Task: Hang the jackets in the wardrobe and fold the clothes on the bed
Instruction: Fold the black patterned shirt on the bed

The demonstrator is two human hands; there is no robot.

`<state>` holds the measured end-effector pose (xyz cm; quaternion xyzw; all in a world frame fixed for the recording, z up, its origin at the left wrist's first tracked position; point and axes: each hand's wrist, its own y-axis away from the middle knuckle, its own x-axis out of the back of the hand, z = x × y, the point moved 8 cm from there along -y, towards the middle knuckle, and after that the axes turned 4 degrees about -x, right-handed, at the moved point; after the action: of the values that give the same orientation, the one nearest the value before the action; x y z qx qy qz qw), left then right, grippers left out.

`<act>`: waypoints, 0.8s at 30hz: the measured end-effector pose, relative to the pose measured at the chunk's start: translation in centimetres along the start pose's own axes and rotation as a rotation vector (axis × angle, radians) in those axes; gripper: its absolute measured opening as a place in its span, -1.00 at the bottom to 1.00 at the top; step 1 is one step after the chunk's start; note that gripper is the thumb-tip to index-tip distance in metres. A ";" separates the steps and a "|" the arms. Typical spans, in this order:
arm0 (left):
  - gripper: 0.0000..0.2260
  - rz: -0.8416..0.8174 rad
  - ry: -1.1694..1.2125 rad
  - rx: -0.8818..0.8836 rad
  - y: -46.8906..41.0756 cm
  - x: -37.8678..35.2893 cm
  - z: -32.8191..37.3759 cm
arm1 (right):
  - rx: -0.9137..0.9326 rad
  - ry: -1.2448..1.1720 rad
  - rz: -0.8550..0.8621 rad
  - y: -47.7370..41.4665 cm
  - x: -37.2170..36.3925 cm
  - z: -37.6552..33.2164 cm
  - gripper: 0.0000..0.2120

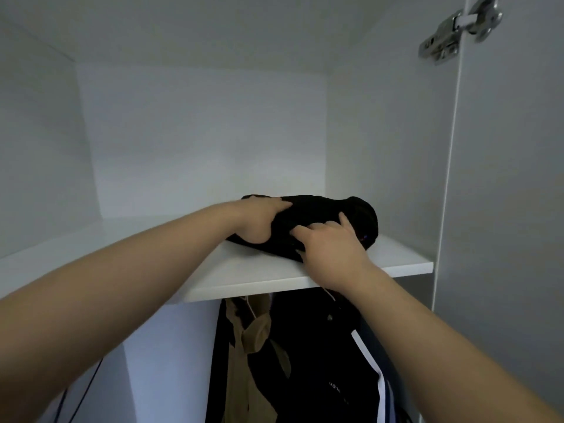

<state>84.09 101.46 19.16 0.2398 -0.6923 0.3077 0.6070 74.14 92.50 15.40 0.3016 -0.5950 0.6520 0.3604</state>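
Black fabric: a folded garment (320, 209) is being pressed down on the white wardrobe shelf (146, 251), on its right half and close to the front edge.
Long axis: the bundle is being laid left to right, roughly along the shelf's front edge, its left end angled slightly toward the viewer.
Left hand (262, 222): it is being laid over the bundle's left end, fingers (280, 206) fairly straight and flat on the top, nothing being pinched.
Right hand (331, 244): it is being set against the front middle of the bundle, thumb and forefinger (343, 219) splayed wide on the cloth; the other fingers are being hidden behind the hand, so their hold is probably only a press.
Garment relative to fingers: it is being touched from above and in front, its bulk lying beneath and just beyond both sets of fingers, and its rounded right end is being left uncovered.
Nearer hand: neither, since both are being rested on the cloth already.
Coming move, as judged: a push deeper onto the shelf is being set up, straight away from the body and across the long axis.
Below the shelf: a tan jacket (253, 346) and a dark jacket (317, 370) are being carried on hangers, touching.
Right side: a metal hinge (457, 29) is being shown on the open door (503, 209).
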 end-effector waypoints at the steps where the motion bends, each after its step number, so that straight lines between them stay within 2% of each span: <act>1: -0.19 -0.087 -0.064 0.012 -0.4 -1.3 -0.6 | 0.010 -0.043 -0.051 -0.6 -0.6 0.8 -0.65; 3: -0.08 -0.160 -0.167 0.086 -1.4 -3.3 -2.0 | 0.031 -0.120 -0.174 -1.7 -1.6 1.7 -0.48; 5: -0.10 -0.153 -0.224 0.123 -2.9 -4.0 -3.0 | 0.042 -0.160 -0.293 -2.6 -2.3 2.0 -0.31; 8: -0.16 -0.191 -0.227 0.125 -5.4 -4.4 -3.8 | 0.036 -0.162 -0.418 -4.2 -3.4 2.0 -0.37; 12: -0.17 -0.271 -0.245 0.094 -8.4 -4.4 -5.0 | 0.094 0.005 -0.517 -5.7 -4.8 2.5 -0.45; 14: -0.14 -0.271 -0.274 0.082 -10.0 -4.4 -5.7 | 0.123 0.000 -0.435 -6.3 -3.9 2.7 -0.57; 16: -0.09 -0.252 -0.306 0.072 -11.4 -4.6 -6.2 | 0.167 -0.052 -0.152 -7.1 -1.4 3.1 -0.71; 18: -0.05 -0.231 -0.323 0.072 -12.5 -5.0 -6.6 | 0.157 -0.028 0.132 -7.4 0.8 4.3 -0.64; 19: -0.04 -0.219 -0.340 0.082 -13.0 -5.1 -6.7 | 0.071 -0.002 0.149 -7.6 0.7 5.6 -0.54; 21: -0.04 -0.205 -0.399 0.066 -13.8 -5.1 -6.7 | -0.120 -0.008 -0.066 -8.1 -1.7 8.5 -0.36; 23: -0.06 -0.185 -0.557 0.015 -15.0 -4.7 -6.2 | -0.188 -0.038 -0.367 -8.2 -5.2 10.0 -0.30; 24: -0.09 -0.185 -0.641 0.010 -15.5 -4.7 -6.0 | -0.185 -0.048 -0.465 -8.2 -6.3 10.2 -0.31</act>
<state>99.94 94.79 17.02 0.3891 -0.8220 0.1634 0.3825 84.11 81.89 15.90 0.4115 -0.5751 0.4871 0.5125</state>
